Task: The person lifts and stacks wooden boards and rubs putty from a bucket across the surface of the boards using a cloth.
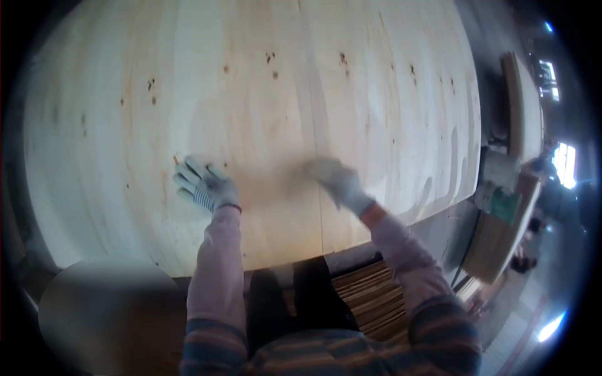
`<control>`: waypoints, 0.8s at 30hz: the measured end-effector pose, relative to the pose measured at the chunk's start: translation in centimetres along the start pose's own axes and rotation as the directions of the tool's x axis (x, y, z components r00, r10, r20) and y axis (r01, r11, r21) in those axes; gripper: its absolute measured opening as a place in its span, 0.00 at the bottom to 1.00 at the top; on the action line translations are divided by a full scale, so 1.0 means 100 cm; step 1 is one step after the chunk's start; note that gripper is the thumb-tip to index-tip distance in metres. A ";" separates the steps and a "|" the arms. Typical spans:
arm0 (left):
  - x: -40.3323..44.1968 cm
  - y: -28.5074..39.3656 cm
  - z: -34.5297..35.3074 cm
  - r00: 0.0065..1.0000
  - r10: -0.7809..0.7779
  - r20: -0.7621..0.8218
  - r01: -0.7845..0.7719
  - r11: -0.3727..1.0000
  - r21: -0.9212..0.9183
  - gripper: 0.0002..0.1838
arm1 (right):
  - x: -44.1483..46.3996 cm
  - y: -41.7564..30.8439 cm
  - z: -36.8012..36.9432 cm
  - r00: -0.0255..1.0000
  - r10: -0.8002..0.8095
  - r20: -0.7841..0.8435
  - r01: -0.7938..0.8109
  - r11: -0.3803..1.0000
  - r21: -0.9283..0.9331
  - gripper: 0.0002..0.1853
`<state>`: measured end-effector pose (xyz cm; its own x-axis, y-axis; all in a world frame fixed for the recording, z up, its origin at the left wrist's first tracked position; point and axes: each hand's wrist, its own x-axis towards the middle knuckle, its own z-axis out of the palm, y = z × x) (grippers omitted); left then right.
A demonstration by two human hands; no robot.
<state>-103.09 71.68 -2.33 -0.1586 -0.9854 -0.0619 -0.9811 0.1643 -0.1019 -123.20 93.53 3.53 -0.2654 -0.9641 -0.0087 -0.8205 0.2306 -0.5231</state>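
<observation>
A wide sheet of pale wood veneer [263,119], streaked and dotted with dark knots, lies in front of me. My left hand [207,183], in a white glove with a striped cuff, rests on it with the fingers spread. Beside its fingertips is a small orange-brown sliver or mark [177,160]; I cannot tell which. My right hand [338,182], also gloved, is over the sheet near a long seam [321,213]. Motion smears its fingers, so their pose and anything in them are hidden.
Below the near edge, stacked thin wood sheets [373,297] show beside my legs. To the right stand more board stacks [501,235] and a green-and-white object [501,203]. A blurred round patch covers the lower left. Bright windows [564,164] are at far right.
</observation>
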 end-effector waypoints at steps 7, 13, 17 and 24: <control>-0.019 -0.021 -0.023 0.973 0.217 -0.082 -0.221 0.974 -0.043 0.35 | -0.189 -0.130 0.060 0.933 0.361 -0.016 -0.355 0.925 0.138 0.11; -0.067 -0.078 -0.013 0.973 0.197 -0.123 -0.209 0.973 -0.096 0.33 | -0.089 -0.096 0.000 0.551 0.753 0.360 -0.337 -0.194 0.921 0.17; -0.063 -0.075 -0.012 0.964 0.233 -0.132 -0.250 0.959 -0.132 0.33 | 0.038 0.015 -0.004 0.790 0.612 0.016 -0.029 0.011 1.000 0.20; -0.066 -0.078 -0.007 0.922 0.315 -0.224 -0.348 0.929 -0.127 0.30 | 0.109 0.060 -0.019 0.937 0.289 0.194 -0.343 0.859 0.379 0.14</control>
<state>-94.47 76.85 -0.41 -0.4804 -0.8668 0.1336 -0.8700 0.4902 0.0526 -131.92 84.69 1.92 -0.3880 -0.8626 -0.3246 -0.4216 0.4793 -0.7698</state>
